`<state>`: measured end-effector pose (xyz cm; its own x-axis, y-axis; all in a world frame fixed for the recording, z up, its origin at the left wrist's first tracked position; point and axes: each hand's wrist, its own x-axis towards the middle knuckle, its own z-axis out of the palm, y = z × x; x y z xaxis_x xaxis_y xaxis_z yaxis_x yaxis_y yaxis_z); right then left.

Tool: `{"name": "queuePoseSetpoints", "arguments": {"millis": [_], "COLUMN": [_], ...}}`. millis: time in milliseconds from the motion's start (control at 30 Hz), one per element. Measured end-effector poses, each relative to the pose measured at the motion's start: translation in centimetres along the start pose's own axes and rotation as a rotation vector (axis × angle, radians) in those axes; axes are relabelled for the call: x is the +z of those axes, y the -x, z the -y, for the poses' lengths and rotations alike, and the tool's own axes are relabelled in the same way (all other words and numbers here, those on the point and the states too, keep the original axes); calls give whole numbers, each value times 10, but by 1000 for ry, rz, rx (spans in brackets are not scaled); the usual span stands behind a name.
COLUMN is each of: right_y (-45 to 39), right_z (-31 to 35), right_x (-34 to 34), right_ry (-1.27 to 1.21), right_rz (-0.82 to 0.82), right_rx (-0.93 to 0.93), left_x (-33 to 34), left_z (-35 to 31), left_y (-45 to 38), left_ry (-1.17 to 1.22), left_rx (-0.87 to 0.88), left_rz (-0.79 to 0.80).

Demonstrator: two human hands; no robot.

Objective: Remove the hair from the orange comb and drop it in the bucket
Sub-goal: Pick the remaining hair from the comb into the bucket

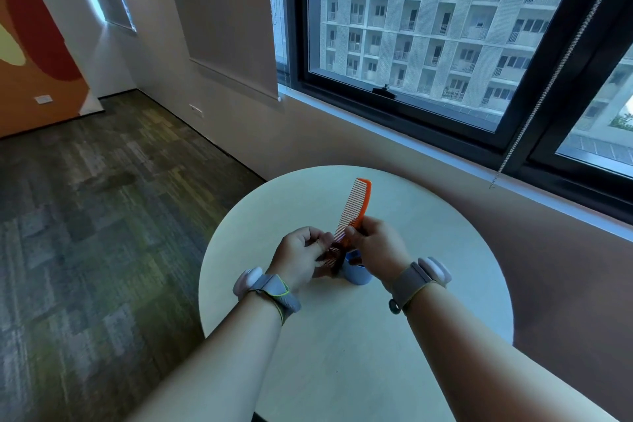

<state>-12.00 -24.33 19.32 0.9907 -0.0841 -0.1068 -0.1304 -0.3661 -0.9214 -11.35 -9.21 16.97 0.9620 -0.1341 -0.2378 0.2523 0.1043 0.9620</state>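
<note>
A person is cleaning hair out of an orange comb (pixel 356 207) above a round table (pixel 445 284).

The right hand (pixel 375 243) is gripping the comb's spine near its middle, the comb pointing toward 12 o'clock. At 9 o'clock of it, the left hand (pixel 301 255) is pinching at a dark clump of hair (pixel 337 259) on the lower teeth. The comb is looking stiff, light and slippery; the hair, soft and wispy, is probably best pinched close to the teeth. A small blue bucket (pixel 358 272) is standing just beneath the hands; its contents are hidden.
</note>
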Motion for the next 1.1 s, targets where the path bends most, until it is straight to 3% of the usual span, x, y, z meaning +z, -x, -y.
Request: {"name": "queuePoseSetpoints", "arguments": {"millis": [233,333,467,633,700,800,900,1100], "right_y": [3,5,2,3,6,9,11,12], "right_z": [11,13,6,12,14,17,20,19], "right_x": [0,0,-1,-4,-5,-4,-6,-9], "right_ry": [-158,-126,91,124,-6,-263,-265,-342], "right_rz": [118,120,97,68,60,44,37,74], "right_rx": [88,84,29,12,30,54,4,69], "left_x": [4,2,-8,-15,-15,-8,-3,1], "left_z": [6,4,0,-2,-4,-4,-6,-11], "left_y": [-3,1,2,4,8,14,16,19], "left_ry": [79,100,-60,-221,-244,-28,258,367], "left_rx": [-55,-67,-20,33,36,-75,-132,-127], "left_rz": [-23,71,197,146,152,136,149,283]}}
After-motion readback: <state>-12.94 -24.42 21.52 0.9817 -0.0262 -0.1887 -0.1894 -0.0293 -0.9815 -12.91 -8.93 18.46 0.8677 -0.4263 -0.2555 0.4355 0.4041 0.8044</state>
